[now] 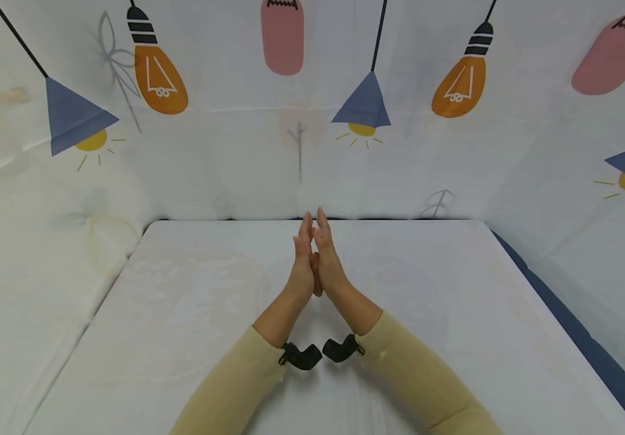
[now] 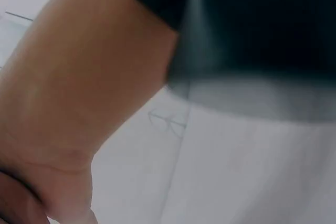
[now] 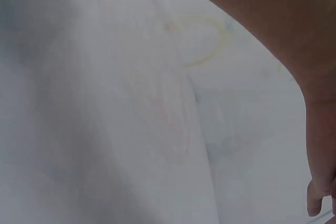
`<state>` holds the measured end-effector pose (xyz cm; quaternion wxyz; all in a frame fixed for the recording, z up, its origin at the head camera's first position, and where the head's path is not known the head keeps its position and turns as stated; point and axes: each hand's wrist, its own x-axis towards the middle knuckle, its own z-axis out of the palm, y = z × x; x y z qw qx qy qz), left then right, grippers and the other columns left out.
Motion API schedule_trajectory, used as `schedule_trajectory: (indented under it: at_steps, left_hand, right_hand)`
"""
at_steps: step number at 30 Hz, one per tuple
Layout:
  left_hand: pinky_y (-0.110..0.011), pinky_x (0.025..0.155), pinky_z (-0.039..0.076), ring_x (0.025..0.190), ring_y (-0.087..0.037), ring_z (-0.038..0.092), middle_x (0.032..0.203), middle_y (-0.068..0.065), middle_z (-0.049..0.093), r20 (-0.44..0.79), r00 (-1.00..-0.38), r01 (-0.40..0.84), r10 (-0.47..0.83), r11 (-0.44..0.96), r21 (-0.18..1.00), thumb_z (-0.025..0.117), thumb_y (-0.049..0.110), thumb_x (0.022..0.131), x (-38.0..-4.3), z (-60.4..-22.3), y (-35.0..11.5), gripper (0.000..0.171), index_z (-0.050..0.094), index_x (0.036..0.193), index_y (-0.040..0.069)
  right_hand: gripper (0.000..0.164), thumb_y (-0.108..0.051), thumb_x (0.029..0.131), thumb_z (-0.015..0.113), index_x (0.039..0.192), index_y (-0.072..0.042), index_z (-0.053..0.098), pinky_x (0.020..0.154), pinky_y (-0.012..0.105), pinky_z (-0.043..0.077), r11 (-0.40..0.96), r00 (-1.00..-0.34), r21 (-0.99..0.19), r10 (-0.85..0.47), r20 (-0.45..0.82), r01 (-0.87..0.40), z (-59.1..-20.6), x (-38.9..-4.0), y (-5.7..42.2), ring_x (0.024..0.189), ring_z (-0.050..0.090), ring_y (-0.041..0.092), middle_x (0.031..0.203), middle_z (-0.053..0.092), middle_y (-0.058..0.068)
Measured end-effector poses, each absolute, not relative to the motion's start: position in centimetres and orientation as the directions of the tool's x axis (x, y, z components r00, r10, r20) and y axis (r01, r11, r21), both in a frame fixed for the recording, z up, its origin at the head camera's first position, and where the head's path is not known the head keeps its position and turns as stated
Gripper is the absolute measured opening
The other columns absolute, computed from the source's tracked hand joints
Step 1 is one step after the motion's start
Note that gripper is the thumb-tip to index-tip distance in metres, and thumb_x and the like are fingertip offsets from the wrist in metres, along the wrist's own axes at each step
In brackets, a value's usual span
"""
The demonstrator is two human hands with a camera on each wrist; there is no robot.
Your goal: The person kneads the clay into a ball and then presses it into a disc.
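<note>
Over the middle of the white table (image 1: pixel 192 326), the left hand (image 1: pixel 302 266) and the right hand (image 1: pixel 330 260) meet palm to palm. Their fingers are straight and point away toward the far edge. No object shows between the palms, whose facing surfaces are mostly hidden. In the left wrist view a bare forearm (image 2: pixel 84 72) takes up the left side, with part of a hand cut off below it. The right wrist view has a bare forearm (image 3: pixel 278 19) at upper right and a few fingertips (image 3: pixel 314 203) at the lower right edge.
A black wrist camera (image 1: pixel 302 356) sits at the left cuff, close to another black wrist camera (image 1: pixel 339 349) at the right cuff. Behind the table hangs a white cloth (image 1: pixel 225 157) printed with lamps and bulbs. Dark blue material (image 1: pixel 562 314) runs along the table's right edge.
</note>
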<state>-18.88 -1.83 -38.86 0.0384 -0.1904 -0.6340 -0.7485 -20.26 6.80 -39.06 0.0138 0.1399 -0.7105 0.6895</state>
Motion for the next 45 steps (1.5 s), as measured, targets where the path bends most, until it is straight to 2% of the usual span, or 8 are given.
schedule_trajectory:
  at_steps: [5, 10, 14, 17, 21, 27, 36, 45]
  left_hand:
    - [-0.059, 0.118, 0.004, 0.153, -0.021, 0.001, 0.168, -0.004, 0.002, 0.385, -0.909, 0.363, 0.158, -0.150, 0.920, 0.010, 0.092, 0.081, -19.7, -38.9, -2.0, 0.108, -0.001, 0.162, 0.022]
    - [-0.061, 0.117, 0.001, 0.153, -0.025, -0.003, 0.168, 0.001, -0.006, 0.387, -0.908, 0.365, 0.159, -0.151, 0.919, 0.012, 0.096, 0.076, -20.6, -39.2, -2.3, 0.112, -0.002, 0.162, 0.026]
    - [-0.058, 0.117, 0.005, 0.149, -0.023, 0.012, 0.167, 0.000, -0.008, 0.350, -0.923, 0.324, 0.162, -0.167, 0.931, 0.015, 0.098, 0.073, -21.0, -39.7, -2.5, 0.113, -0.001, 0.162, 0.029]
    - [-0.040, 0.094, 0.043, 0.104, -0.017, 0.058, 0.156, -0.019, 0.031, 0.290, -0.942, 0.260, 0.171, -0.179, 0.949, 0.014, 0.098, 0.073, -20.9, -39.9, -2.4, 0.110, 0.002, 0.162, 0.033]
    - [-0.024, 0.049, 0.032, 0.052, -0.004, 0.041, 0.139, -0.032, 0.044, 0.223, -0.949, 0.189, 0.225, -0.160, 0.969, 0.013, 0.098, 0.072, -20.7, -40.1, -2.1, 0.109, 0.001, 0.161, 0.036]
    - [-0.024, 0.058, 0.043, 0.095, -0.013, 0.057, 0.104, -0.039, 0.054, 0.210, -0.938, 0.205, 0.275, -0.048, 0.978, 0.006, 0.089, 0.083, -20.5, -40.4, -1.8, 0.098, -0.001, 0.162, 0.030]
    - [-0.035, 0.079, 0.053, 0.103, -0.025, 0.060, 0.166, -0.005, 0.012, 0.253, -0.922, 0.246, 0.291, -0.062, 0.967, 0.011, 0.087, 0.087, -19.7, -40.2, -1.8, 0.094, -0.006, 0.161, 0.031]
    - [-0.062, 0.116, 0.013, 0.151, -0.028, 0.016, 0.168, -0.001, 0.005, 0.323, -0.916, 0.305, 0.237, -0.110, 0.946, 0.010, 0.090, 0.082, -19.0, -39.5, -2.2, 0.104, 0.000, 0.162, 0.025]
  right_hand:
    - [0.092, -0.087, 0.087, 0.024, 0.161, -0.036, 0.004, 0.042, 0.033, 0.043, 0.012, -0.958, -0.979, -0.209, 0.196, -0.203, -39.0, -19.6, 6.7, 0.045, 0.049, 0.019, 0.076, 0.063, 0.015]
    - [0.098, -0.089, 0.086, 0.020, 0.162, -0.028, 0.005, 0.113, 0.055, 0.026, 0.045, -0.944, -0.958, -0.186, 0.272, -0.285, -38.5, -19.1, 6.7, 0.144, 0.030, 0.025, 0.167, 0.011, -0.001]
    - [0.098, -0.089, 0.086, 0.019, 0.162, -0.029, 0.007, 0.117, 0.061, 0.000, 0.016, -0.932, -0.949, -0.193, 0.306, -0.314, -38.0, -18.8, 6.7, 0.153, 0.002, 0.021, 0.167, 0.010, -0.001]
    - [0.099, -0.089, 0.086, 0.019, 0.163, -0.027, 0.007, 0.117, 0.061, -0.002, 0.001, -0.925, -0.943, -0.196, 0.326, -0.333, -37.5, -18.7, 6.7, 0.153, 0.001, 0.019, 0.167, 0.009, -0.002]
    - [0.105, -0.090, 0.084, 0.019, 0.163, -0.021, 0.006, 0.118, 0.059, -0.003, -0.005, -0.915, -0.932, -0.186, 0.357, -0.362, -37.0, -18.9, 6.9, 0.153, 0.000, 0.018, 0.168, 0.005, -0.002]
    - [0.106, -0.090, 0.085, 0.018, 0.163, -0.018, 0.005, 0.119, 0.057, 0.002, 0.005, -0.912, -0.922, -0.146, 0.383, -0.388, -37.0, -19.8, 7.2, 0.153, 0.004, 0.018, 0.168, 0.006, 0.001]
    - [0.091, -0.083, 0.092, 0.019, 0.162, -0.028, 0.004, 0.117, 0.060, 0.005, 0.037, -0.927, -0.930, -0.105, 0.361, -0.366, -36.6, -20.9, 7.4, 0.152, 0.010, 0.017, 0.167, 0.011, -0.003]
    - [0.073, -0.060, 0.100, 0.028, 0.162, -0.030, 0.005, 0.116, 0.061, 0.005, -0.009, -0.933, -0.940, -0.117, 0.341, -0.342, -37.3, -21.8, 7.7, 0.152, 0.010, 0.021, 0.166, 0.011, -0.002]
